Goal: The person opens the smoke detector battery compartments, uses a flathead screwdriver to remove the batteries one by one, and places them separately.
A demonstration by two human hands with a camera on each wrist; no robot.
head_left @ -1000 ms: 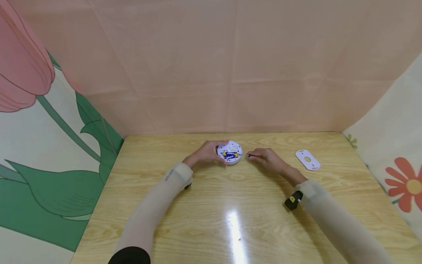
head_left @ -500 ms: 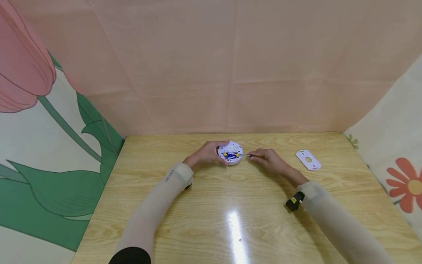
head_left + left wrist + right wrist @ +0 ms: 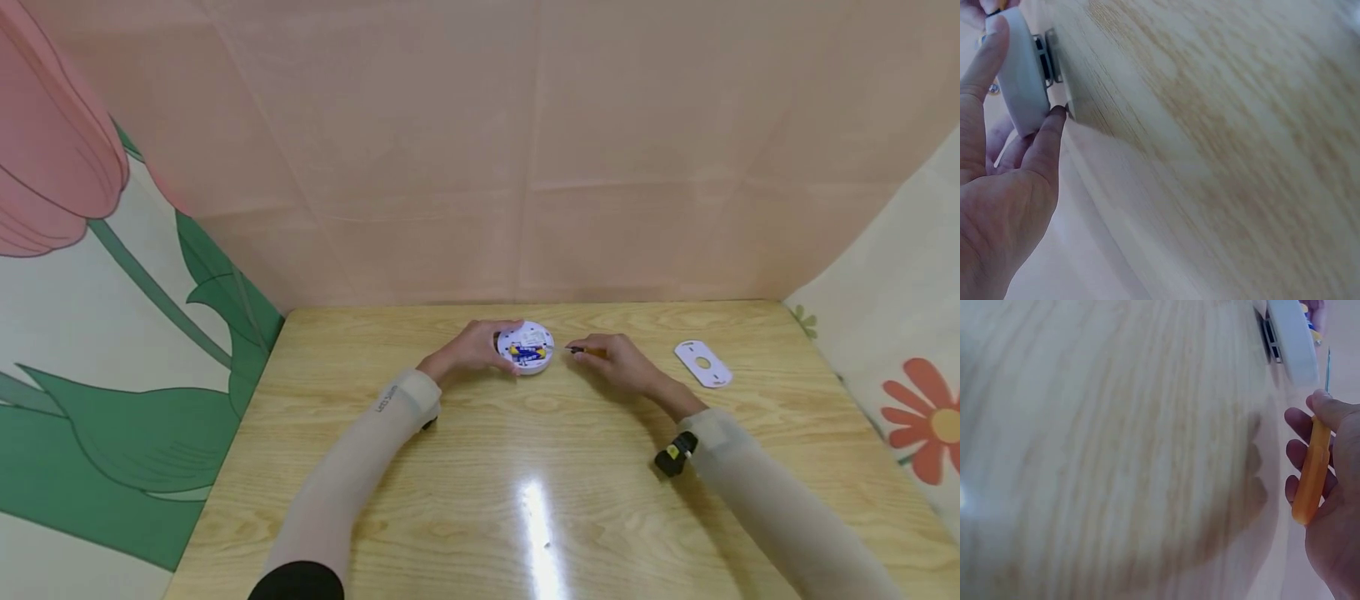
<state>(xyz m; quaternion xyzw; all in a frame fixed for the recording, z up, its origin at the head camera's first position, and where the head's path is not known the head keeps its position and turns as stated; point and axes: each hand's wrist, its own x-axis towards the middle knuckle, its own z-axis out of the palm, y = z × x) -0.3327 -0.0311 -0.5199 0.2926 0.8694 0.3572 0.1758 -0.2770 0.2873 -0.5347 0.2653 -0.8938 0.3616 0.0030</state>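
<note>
Okay, so on my feed the round white unit (image 3: 528,337) sat in the left hand (image 3: 480,344), pinched by its edge between thumb and fingers, battery side facing the head cam. The blue and yellow batteries (image 3: 528,353) were in it. Just right of the unit, the right hand (image 3: 615,362) held a screwdriver (image 3: 1313,469), fingers round the orange handle, thumb up near the shaft. The tip pointed at the unit's right rim; I couldn't tell whether it touched.

My take on doing this bit well: I'd have braced the unit hard from its left side, brought the blade in low by the battery ends and used only light pressure. A thin tip like that seemed likely to skid, so I'd have wanted the left fingers out of its line.

As for the bench (image 3: 600,500), it was glossy pale wood grain with a glare streak (image 3: 538,542) on the near side of the unit. Probably slippery, I figured. A white plate (image 3: 691,356) with a round hole lay well right of the unit. Behind the unit hung a creased pink backdrop (image 3: 420,150), with a big tulip print (image 3: 56,133) far left of it and a red flower print (image 3: 917,387) far right.
</note>
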